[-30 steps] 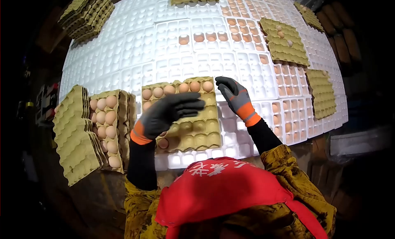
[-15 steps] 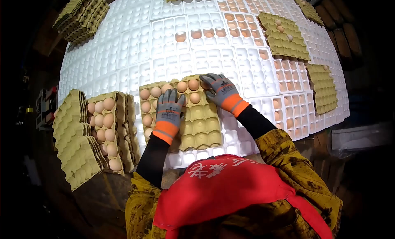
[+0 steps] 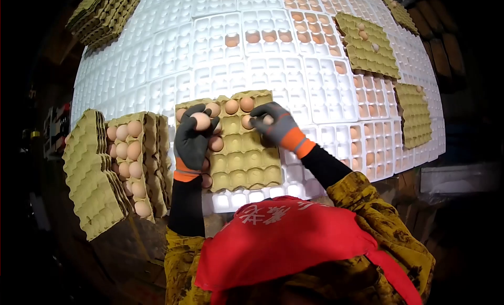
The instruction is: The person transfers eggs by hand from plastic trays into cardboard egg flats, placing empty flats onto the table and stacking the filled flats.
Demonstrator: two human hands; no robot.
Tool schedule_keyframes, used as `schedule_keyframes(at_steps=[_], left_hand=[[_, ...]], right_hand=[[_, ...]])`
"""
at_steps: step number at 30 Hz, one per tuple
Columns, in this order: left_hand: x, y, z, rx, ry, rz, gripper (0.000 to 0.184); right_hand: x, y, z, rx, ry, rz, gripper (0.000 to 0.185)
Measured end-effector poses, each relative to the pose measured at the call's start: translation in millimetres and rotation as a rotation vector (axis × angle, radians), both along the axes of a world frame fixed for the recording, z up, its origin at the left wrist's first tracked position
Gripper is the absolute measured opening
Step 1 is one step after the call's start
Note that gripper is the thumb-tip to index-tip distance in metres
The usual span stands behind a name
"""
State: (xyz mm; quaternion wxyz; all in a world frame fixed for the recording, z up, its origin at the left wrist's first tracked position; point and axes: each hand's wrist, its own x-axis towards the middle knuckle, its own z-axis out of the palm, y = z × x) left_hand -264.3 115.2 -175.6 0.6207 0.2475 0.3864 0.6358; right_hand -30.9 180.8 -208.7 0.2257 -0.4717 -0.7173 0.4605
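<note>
In front of me lies a yellowish pulp egg tray [image 3: 247,163], with brown eggs along its far row and left side and bare cups elsewhere. My left hand [image 3: 192,142], in a grey and orange glove, is turned palm up over the tray's left side, its fingers curled around an egg [image 3: 200,121]. Over the right side, my gloved right hand [image 3: 277,127] has its fingertips against an egg [image 3: 247,122] in the second row. Another egg [image 3: 268,119] shows within that hand's curled fingers. The left hand partly hides the left columns.
White plastic egg trays [image 3: 220,82] cover the table, some holding eggs. Pulp trays stand upright at left, with eggs [image 3: 134,150] among them. A stack of pulp trays [image 3: 102,19] is at far left. More pulp trays [image 3: 370,58] lie at right.
My left hand has turned from palm down to palm up and now holds an egg. My right hand has moved slightly left and nearer, off the far right corner, with an egg showing in it.
</note>
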Motion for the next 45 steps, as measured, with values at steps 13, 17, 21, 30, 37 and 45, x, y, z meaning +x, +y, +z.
schedule_keyframes(at_steps=[13,17,21,30,37,45], left_hand=[[15.9,67.0,-51.3,0.32,1.853,-0.273,0.031],[-4.6,55.1,-25.7,-0.065,0.882,-0.147,0.038],[-15.2,64.3,-16.7,-0.171,0.337,-0.045,0.048],[81.5,215.3,-61.1,0.139,0.874,-0.097,0.046],[101.1,298.5,-101.3,0.372,1.471,0.076,0.042],[55.2,275.2,-89.4,0.4,1.306,0.024,0.037]], right_hand=[[11.0,36.7,-0.2,-0.048,0.213,-0.034,0.048],[-32.4,42.4,8.5,0.465,-0.764,0.163,0.034],[-20.8,59.9,9.9,0.245,-0.461,0.19,0.042],[76.9,199.5,-27.1,0.308,-0.21,-0.409,0.043],[96.9,257.1,-77.7,0.26,0.146,-0.459,0.032],[144.1,271.3,-75.4,0.412,0.363,-0.565,0.04]])
